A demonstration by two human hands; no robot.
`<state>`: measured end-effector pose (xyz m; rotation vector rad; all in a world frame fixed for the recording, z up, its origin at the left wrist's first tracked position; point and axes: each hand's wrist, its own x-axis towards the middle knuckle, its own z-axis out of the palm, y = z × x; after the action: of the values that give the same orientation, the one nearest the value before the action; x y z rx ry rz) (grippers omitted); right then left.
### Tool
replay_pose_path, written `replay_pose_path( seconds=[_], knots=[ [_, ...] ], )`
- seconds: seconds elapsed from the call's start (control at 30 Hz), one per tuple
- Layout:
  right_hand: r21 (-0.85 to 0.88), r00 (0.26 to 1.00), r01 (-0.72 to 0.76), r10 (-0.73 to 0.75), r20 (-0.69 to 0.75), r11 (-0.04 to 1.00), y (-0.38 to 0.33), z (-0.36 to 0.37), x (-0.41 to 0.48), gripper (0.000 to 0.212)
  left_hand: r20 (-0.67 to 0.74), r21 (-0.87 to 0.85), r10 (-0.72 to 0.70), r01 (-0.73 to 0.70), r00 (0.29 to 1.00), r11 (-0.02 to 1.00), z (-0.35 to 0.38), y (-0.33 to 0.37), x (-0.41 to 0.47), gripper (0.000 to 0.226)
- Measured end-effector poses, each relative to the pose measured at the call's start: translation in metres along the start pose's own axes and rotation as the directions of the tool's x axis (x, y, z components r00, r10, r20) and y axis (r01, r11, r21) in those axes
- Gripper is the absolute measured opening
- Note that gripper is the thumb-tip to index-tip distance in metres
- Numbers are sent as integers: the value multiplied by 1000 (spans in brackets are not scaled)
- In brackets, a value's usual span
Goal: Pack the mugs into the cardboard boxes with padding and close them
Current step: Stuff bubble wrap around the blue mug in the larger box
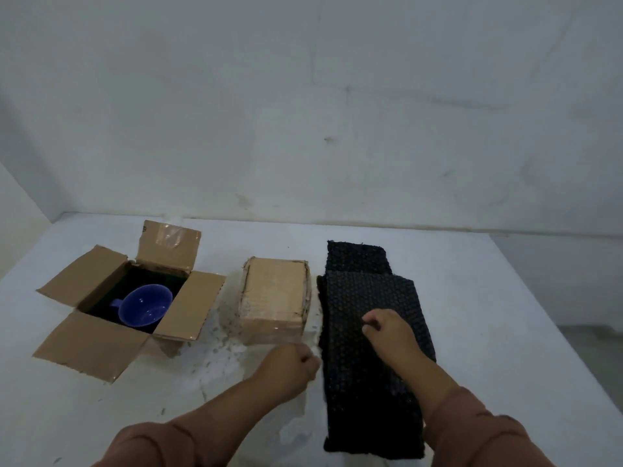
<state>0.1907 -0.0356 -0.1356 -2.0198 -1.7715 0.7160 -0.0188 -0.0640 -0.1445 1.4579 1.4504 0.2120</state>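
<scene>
An open cardboard box stands at the left with all flaps spread; a blue mug lies on dark padding inside it. A closed, taped cardboard box sits in the middle. To its right lie stacked sheets of black bubble wrap. My left hand is at the wrap's left edge with its fingers curled, pinching that edge. My right hand rests on top of the upper sheet, fingers bent and pinching it.
The white table meets a bare grey wall at the back. Its right edge runs diagonally down past the bubble wrap, with floor beyond. White scuffs and specks mark the surface in front of the closed box.
</scene>
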Motion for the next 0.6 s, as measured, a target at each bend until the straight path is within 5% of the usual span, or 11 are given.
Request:
replay_pose_path(
  seconds=[0.17,0.33,0.43,0.6],
  knots=[
    [-197,982,-53,87,168,979,22,7,-14,46,5,-132,-51,51,999,990,27,48,22,46],
    [-252,971,-27,85,222,967,26,18,-19,55,-60,-346,-218,185,974,920,36,58,48,41],
    [-271,973,-4,67,222,962,29,19,-18,55,-35,-485,-301,247,953,839,35,63,58,10],
    [-285,976,19,44,215,958,31,18,-17,55,-30,-547,-299,235,954,803,37,70,64,15]
  ],
)
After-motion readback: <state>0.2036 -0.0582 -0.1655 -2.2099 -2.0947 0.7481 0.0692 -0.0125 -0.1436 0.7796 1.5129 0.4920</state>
